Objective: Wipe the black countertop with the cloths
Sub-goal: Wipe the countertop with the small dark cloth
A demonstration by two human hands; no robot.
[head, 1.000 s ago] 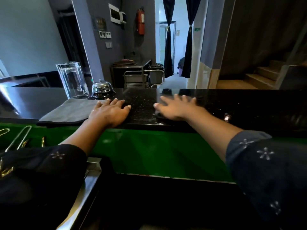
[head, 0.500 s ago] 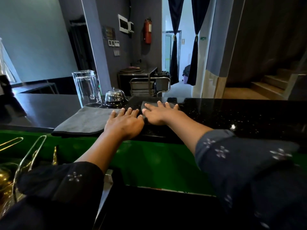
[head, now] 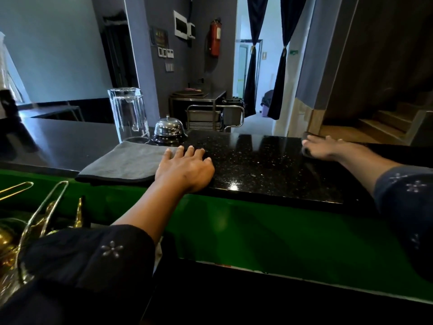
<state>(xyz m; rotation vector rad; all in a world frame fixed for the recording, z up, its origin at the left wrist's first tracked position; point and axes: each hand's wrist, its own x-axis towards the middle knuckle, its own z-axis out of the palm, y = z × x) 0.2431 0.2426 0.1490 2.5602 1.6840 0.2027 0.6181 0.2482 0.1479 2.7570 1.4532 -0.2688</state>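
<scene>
Step in hand, as judged: wiping pass along the black countertop (head: 257,160) with one cloth under each palm.

How it is best done:
- Palms to be kept flat, pressure spread evenly so each cloth slides with the hand rather than bunching.
- Strokes to be overlapped; the speckled stretch between the hands looks uncovered at this moment.
- The grey cloth (head: 126,161) hangs slightly over the near edge above the green front panel (head: 257,226); it should be pulled fully onto the top before sweeping.
- The upturned glass pitcher (head: 128,113) and the service bell (head: 169,127) stand just behind the grey cloth, the pitcher close to its far edge. Strokes there are better kept short, or both items lifted clear first.

Positions:
- Left hand (head: 185,170): open, fingers spread flat, resting on the right end of the grey cloth, fingertips reaching onto bare stone. Nothing is gripped.
- Right hand (head: 328,148): stretched out flat, well apart from the left, near the far right of the counter. A dark cloth (head: 307,151) is only just visible under its fingers; most of it is hidden and blurred.
</scene>
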